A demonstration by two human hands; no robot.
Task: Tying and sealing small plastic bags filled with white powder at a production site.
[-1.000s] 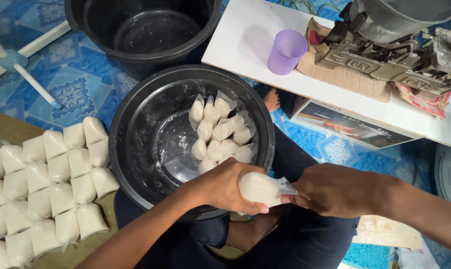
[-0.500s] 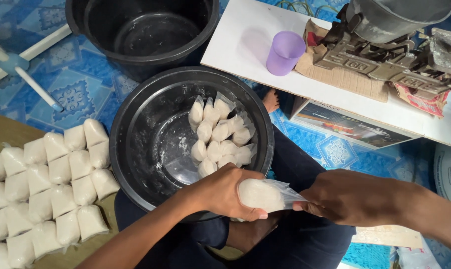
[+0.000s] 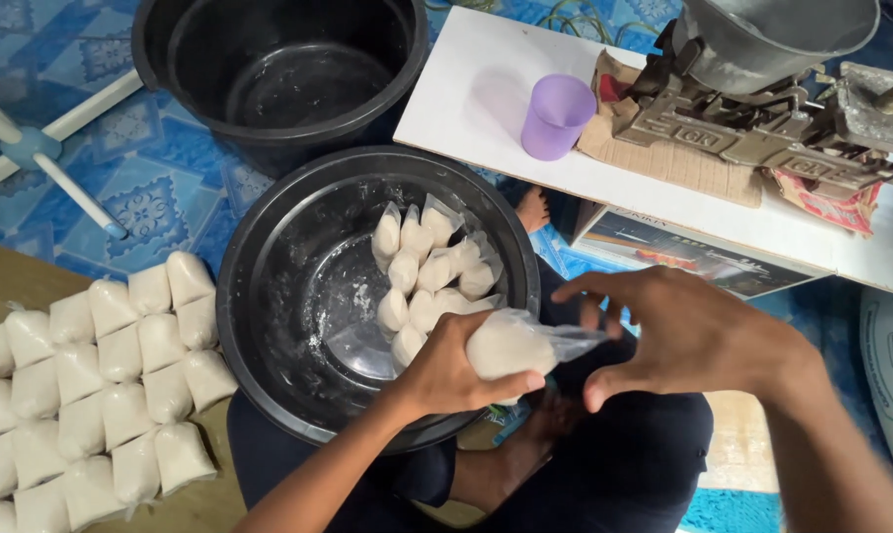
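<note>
Over basin rim (image 3: pixel 269 395): bag (image 3: pixel 510 345) (gripped)

Lots of white here: the bag (image 3: pixel 510 345) is clear plastic packed with white powder, same as the bags in the black bowl (image 3: pixel 269 326) and the rows of bags (image 3: pixel 91 385) on the tan board. The bucket (image 3: pixel 278 69) is black too. Purple cup (image 3: pixel 557 115) sits on a white surface (image 3: pixel 486 109). Floor mat (image 3: pixel 160 188) is blue with a pale geometric pattern.

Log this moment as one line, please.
left hand: grips filled plastic bag | right hand: open beside bag's neck | black basin: unsealed bags | sealed bags: rows, left
</note>
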